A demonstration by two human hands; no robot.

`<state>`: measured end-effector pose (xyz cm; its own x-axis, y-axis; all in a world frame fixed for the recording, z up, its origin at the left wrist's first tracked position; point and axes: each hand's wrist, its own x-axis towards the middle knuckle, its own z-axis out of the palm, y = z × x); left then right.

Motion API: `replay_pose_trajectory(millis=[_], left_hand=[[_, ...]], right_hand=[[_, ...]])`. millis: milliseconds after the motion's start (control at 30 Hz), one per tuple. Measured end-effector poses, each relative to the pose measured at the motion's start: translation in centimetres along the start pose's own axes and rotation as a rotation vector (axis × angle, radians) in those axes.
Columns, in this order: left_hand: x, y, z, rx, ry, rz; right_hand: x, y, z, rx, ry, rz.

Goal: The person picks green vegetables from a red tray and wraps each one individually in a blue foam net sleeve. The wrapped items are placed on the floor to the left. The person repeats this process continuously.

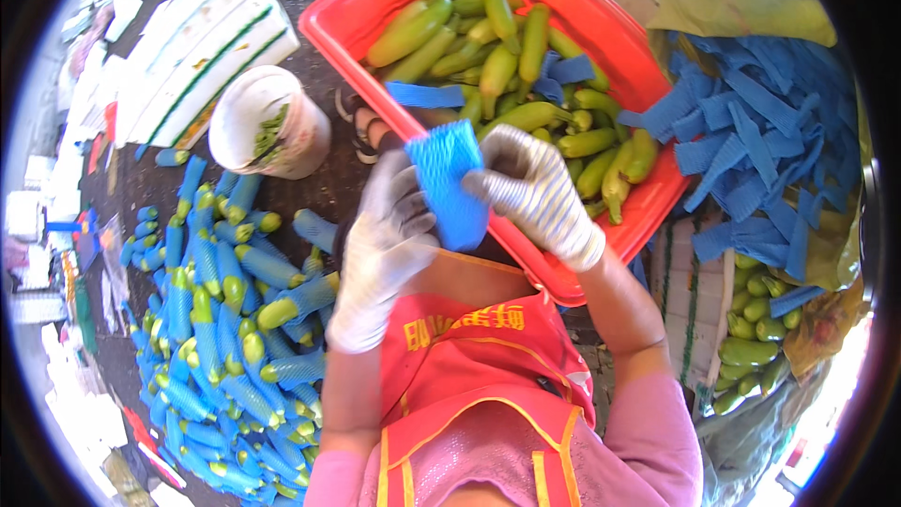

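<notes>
A blue foam mesh sleeve point(452, 186) is stretched wide between my two gloved hands, over the near edge of a red plastic tub point(338, 35). My left hand point(394, 225), slightly blurred, supports the sleeve's left side with its fingers. At the right, my right hand point(538, 190) pinches the sleeve's edge between thumb and fingers. Whether anything is inside the sleeve cannot be told. Bare green zucchini point(500, 70) fill the tub, with a few loose blue sleeves point(426, 95) on top of them.
Many zucchini in blue sleeves point(232, 338) are heaped on the floor at the left. Near them stand a white bucket point(303, 134) with green scraps and white foam boxes point(204, 49). A sack of blue sleeves point(753, 127) and more bare zucchini point(750, 351) are at the right.
</notes>
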<state>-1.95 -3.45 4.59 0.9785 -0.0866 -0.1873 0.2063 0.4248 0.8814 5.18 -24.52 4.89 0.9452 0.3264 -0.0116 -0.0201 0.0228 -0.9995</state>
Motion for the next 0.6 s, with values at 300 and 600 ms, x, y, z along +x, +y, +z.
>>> replay_pose_trajectory(millis=[300,600], left_hand=[[-4.2,0.4,-0.7,0.419,0.178,0.207],[-5.0,-4.0,-5.7,0.157,-0.001,0.661]], right_hand=[[-2.8,-5.0,4.9,-0.648,-0.159,-0.768],[-4.9,-1.0,10.0,-0.567,-0.004,-0.592]])
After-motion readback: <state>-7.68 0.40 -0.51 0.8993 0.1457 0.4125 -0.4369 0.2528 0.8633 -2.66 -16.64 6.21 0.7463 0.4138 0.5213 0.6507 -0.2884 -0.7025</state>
